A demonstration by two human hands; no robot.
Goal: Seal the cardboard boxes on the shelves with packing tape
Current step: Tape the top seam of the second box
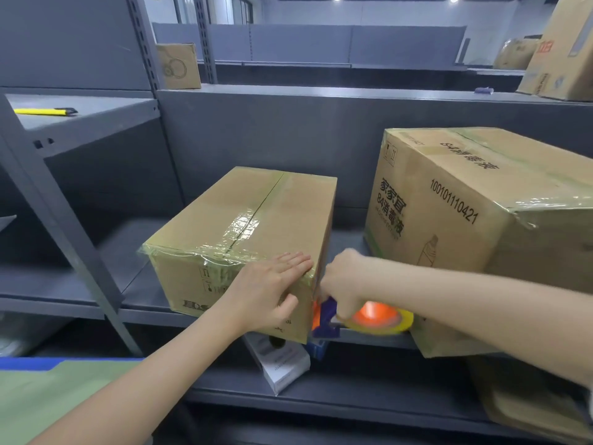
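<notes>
Shelf [128,245] carries both boxes. Big box [481,220] sits right, skewed, its near corner apparently overhanging the front lip; tape bands already over its top and edges. Small box [244,232] sits left of it at the front lip, with a narrow gap between the two. The small box's long axis runs away from the person, leaning slightly right. The centre seam follows that axis with clear tape over it, and there's wrinkled tape along the near top edge too. Left hand [272,284] lies flat on the near right top corner, fingers [298,260] straight and together across the edge, thumb down on the front face, gripping nothing. Right hand [346,281] is in the gap, just right of the box's near right vertical corner, wrapped round the dispenser [327,316] handle; its fingers are mostly hidden behind the back of the hand. The dispenser mouth is at that corner, low down, though contact is hard to confirm. Roll [382,319] trails right, close to the big box. Key geometry: the dispenser is right of and below the left fingertips, on the far side of the corner. My read is that the left hand pins the strip at the top edge while the right is placed to pull along the side face. Right hand is the nearer one for that. The gap is tight, so the roll may foul the big box. Can't tell whether the strip is cut. Yellow knife [45,111] is on the upper left shelf, well apart.
</notes>
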